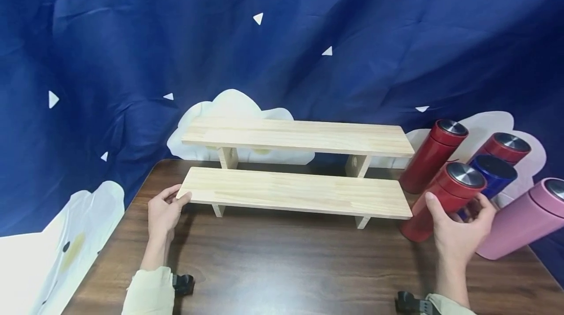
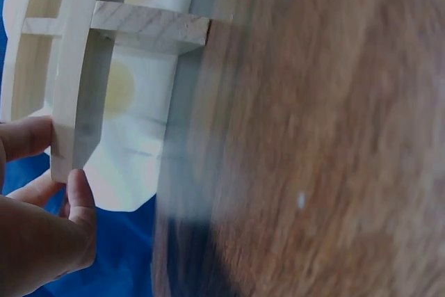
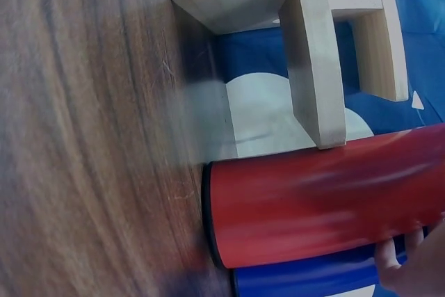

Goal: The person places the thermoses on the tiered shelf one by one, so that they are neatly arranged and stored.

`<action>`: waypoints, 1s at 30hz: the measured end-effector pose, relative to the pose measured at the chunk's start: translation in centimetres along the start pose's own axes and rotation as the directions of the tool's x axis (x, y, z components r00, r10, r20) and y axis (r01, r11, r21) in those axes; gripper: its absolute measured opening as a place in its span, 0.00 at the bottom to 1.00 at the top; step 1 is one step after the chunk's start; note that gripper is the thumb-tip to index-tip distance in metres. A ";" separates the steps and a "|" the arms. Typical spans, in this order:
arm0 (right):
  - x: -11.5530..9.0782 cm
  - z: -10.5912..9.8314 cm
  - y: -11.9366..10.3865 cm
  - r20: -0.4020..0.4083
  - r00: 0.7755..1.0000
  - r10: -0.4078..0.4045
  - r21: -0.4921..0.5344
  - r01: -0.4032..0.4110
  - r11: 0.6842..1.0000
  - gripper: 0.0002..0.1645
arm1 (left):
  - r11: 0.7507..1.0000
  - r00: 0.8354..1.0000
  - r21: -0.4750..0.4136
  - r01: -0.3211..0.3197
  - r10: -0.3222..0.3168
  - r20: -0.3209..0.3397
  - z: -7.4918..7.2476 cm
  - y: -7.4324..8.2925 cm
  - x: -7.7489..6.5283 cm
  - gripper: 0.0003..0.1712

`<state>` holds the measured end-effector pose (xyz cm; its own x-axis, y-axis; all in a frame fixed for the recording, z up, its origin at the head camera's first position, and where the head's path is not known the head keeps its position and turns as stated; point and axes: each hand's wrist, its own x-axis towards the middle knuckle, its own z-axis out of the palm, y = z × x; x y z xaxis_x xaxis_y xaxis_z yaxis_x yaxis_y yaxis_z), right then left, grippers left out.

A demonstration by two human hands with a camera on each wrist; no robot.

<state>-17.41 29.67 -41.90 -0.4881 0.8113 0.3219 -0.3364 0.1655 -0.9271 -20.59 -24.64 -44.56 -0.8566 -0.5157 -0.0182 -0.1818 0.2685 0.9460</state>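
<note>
A two-tier shelf of pale wood (image 1: 291, 192) stands across the back of the table. My left hand (image 1: 163, 212) pinches the left end of its lower board between thumb and fingers, seen closely in the left wrist view (image 2: 42, 241). On the right, my right hand (image 1: 462, 229) grips a red thermos (image 1: 451, 193) with a silver-topped lid, thumb at its near side and fingers round the far side. This thermos (image 3: 299, 206) stands right at the lower board's right end, its base on the table. A blue thermos (image 1: 495, 173) is close behind the gripped one.
Another red thermos (image 1: 427, 160) stands by the shelf's upper right end. A third red thermos (image 1: 506, 146) is behind the blue one, and a pink thermos (image 1: 520, 222) stands at the far right. Blue cloth (image 1: 282, 50) hangs behind the brown table (image 1: 282, 266).
</note>
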 end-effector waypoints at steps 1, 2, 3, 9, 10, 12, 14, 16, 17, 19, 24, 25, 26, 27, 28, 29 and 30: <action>0.0 0.0 0.0 -0.005 1.000 -0.004 -0.012 0.004 1.000 0.45 | 1.000 1.000 0.004 0.000 0.000 0.001 0.1 0.1 0.0 0.27; 0.1 -0.1 0.0 -0.009 1.000 -0.005 -0.018 0.005 1.000 0.45 | 1.000 1.000 0.005 0.000 0.000 0.004 0.1 0.1 0.0 0.27; 0.1 -0.1 0.0 -0.012 1.000 -0.007 -0.022 0.007 1.000 0.44 | 1.000 1.000 0.005 0.003 -0.003 0.003 0.1 0.1 0.0 0.27; 0.0 -0.2 0.1 -0.024 1.000 -0.008 -0.042 0.007 0.999 0.43 | 1.000 1.000 0.016 0.011 -0.011 -0.002 0.0 0.1 0.0 0.26; 0.0 -0.2 0.1 -0.028 1.000 -0.011 -0.045 0.009 0.999 0.43 | 1.000 1.000 0.017 0.008 -0.008 -0.003 0.0 0.1 0.0 0.26; 0.1 -0.2 0.1 -0.033 0.999 -0.021 -0.050 0.019 0.999 0.43 | 1.000 1.000 0.018 0.006 -0.005 -0.003 0.0 0.1 0.1 0.26; 0.2 -0.3 0.1 -0.041 0.999 -0.028 -0.055 0.026 0.998 0.43 | 1.000 1.000 0.016 0.002 -0.002 -0.003 0.1 0.1 0.1 0.26; 0.3 -0.3 0.1 -0.046 0.998 -0.036 -0.065 0.033 0.997 0.42 | 1.000 1.000 0.015 -0.003 0.003 -0.002 0.1 0.0 0.2 0.26; 0.3 -0.2 0.1 -0.048 0.998 -0.043 -0.076 0.039 0.996 0.42 | 1.000 1.000 0.017 -0.003 0.003 0.000 0.1 0.1 0.2 0.26; 0.4 -0.2 0.1 -0.050 0.998 -0.047 -0.084 0.043 0.996 0.41 | 1.000 1.000 0.017 -0.008 0.008 -0.003 0.1 0.0 0.2 0.26; 0.5 -0.2 -0.6 -0.057 0.995 -0.077 -0.083 0.072 0.994 0.41 | 1.000 1.000 0.017 -0.008 0.008 -0.012 0.1 0.0 0.2 0.26; 0.5 -0.1 -0.8 -0.058 0.994 -0.090 -0.085 0.085 0.993 0.40 | 1.000 1.000 0.018 -0.006 0.006 -0.012 0.0 0.1 0.2 0.26; 0.5 -0.1 -1.0 -0.057 0.993 -0.106 -0.089 0.101 0.991 0.40 | 1.000 1.000 0.019 -0.005 0.005 -0.013 0.0 0.1 0.2 0.26; 0.5 -0.1 -1.2 -0.055 0.991 -0.125 -0.096 0.119 0.988 0.40 | 1.000 1.000 0.020 -0.003 0.004 -0.015 0.0 0.1 0.2 0.25; 0.6 -0.1 -1.4 -0.052 0.989 -0.141 -0.097 0.136 0.986 0.40 | 1.000 1.000 0.021 -0.003 0.004 -0.015 0.0 0.1 0.2 0.25; 0.6 0.0 -1.6 -0.049 0.986 -0.158 -0.095 0.153 0.984 0.40 | 1.000 1.000 0.022 -0.004 0.004 -0.015 0.0 0.2 0.2 0.25; 0.7 0.0 -1.7 -0.046 0.984 -0.170 -0.094 0.165 0.982 0.40 | 1.000 1.000 0.021 -0.004 0.004 -0.015 0.0 0.2 0.2 0.25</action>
<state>-17.18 29.95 -40.07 -0.3858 0.7964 0.4657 -0.3352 0.3492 -0.8750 -20.78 -24.68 -44.38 -0.8499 -0.5268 -0.0095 -0.1884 0.2871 0.9392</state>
